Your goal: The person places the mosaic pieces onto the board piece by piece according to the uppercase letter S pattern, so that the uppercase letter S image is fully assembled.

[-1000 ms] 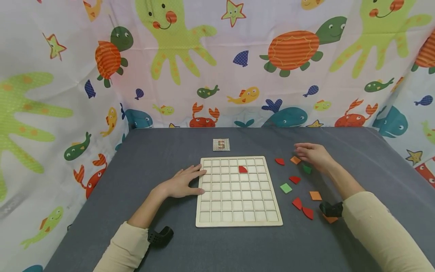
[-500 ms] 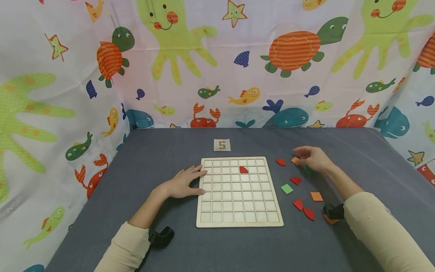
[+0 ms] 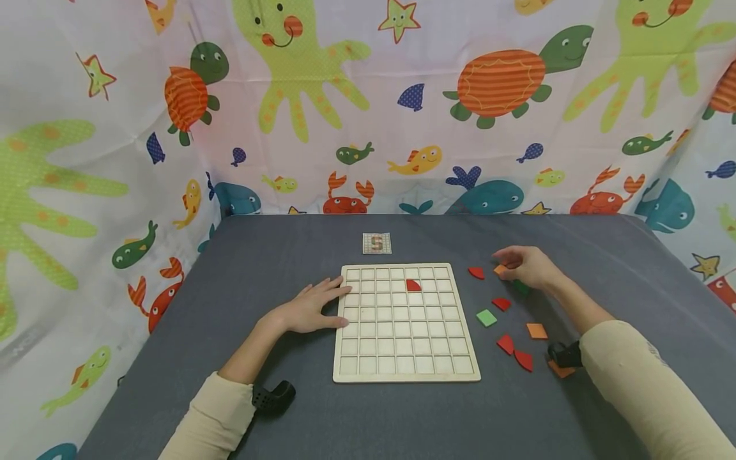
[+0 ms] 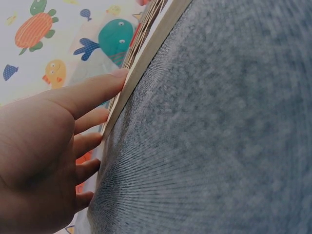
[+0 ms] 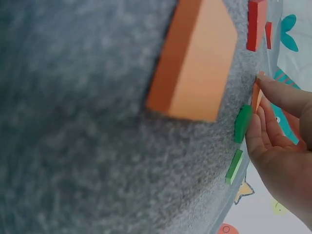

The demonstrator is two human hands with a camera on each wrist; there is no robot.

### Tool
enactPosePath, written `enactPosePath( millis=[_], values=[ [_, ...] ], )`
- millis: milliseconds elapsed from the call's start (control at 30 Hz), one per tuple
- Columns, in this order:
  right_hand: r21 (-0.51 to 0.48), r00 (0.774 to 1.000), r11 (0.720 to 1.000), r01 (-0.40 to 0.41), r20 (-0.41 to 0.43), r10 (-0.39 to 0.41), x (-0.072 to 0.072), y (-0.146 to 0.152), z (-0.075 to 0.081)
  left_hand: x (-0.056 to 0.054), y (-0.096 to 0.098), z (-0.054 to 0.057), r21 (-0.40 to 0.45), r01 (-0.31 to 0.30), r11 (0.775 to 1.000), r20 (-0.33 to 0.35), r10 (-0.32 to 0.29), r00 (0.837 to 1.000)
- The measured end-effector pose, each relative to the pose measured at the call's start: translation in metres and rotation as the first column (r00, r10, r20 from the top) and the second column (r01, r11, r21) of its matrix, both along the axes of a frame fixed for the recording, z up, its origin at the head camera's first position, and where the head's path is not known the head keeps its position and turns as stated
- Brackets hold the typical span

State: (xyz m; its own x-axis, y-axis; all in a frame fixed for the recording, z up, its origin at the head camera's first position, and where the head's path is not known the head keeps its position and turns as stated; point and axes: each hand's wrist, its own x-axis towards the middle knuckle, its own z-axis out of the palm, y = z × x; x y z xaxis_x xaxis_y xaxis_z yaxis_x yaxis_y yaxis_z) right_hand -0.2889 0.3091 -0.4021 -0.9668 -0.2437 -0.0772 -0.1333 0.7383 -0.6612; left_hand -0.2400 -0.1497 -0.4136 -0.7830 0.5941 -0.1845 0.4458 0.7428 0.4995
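A pale wooden board [image 3: 392,329] with a grid of square cells lies on the grey tabletop. In one upper cell sits a red quarter-round tile [image 3: 413,285]. My left hand [image 3: 313,308] rests at the board's left edge, fingers spread, its thumb touching the side in the left wrist view. To the right of the board, my right hand [image 3: 530,267] pinches an orange square tile [image 5: 257,95] between thumb and fingers. A dark green tile [image 5: 242,124] lies right beside those fingers, partly covered by the hand in the head view.
A small printed card [image 3: 376,243] with a coloured figure on a grid lies behind the board. Right of the board are scattered several red tiles [image 3: 501,304], a light green tile [image 3: 486,318] and an orange tile [image 3: 537,331]. A patterned curtain [image 3: 368,96] stands behind the table.
My right hand has come down slightly toward the near side onto the orange square tile, and its fingers have closed on it. The left hand stays at the board's edge.
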Motion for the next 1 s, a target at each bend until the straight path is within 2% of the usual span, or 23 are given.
enactPosePath(
  millis=[333,500,600,800,1000],
  values=[
    [0.013,1.000,1.000,0.014,0.004,-0.014,-0.001,0.001,0.001,0.002,0.001,0.003,0.006,-0.002,1.000,0.008,0.002,1.000],
    [0.015,0.997,0.998,0.066,0.042,-0.067,0.000,0.002,0.002,0.002,0.002,0.003,-0.006,-0.001,1.000,0.001,0.001,1.000],
    [-0.024,0.993,0.996,0.086,0.080,-0.084,0.001,0.003,0.005,0.001,0.002,0.003,-0.009,-0.001,1.000,-0.002,0.001,1.000],
    [-0.183,0.984,0.976,0.121,0.151,-0.094,0.002,0.001,0.010,0.001,0.002,0.003,-0.013,-0.003,1.000,-0.005,0.003,1.000],
    [-0.209,0.980,0.969,0.130,0.172,-0.095,0.005,-0.005,0.016,0.000,0.002,0.002,-0.013,-0.001,1.000,-0.010,0.001,1.000]
  ],
)
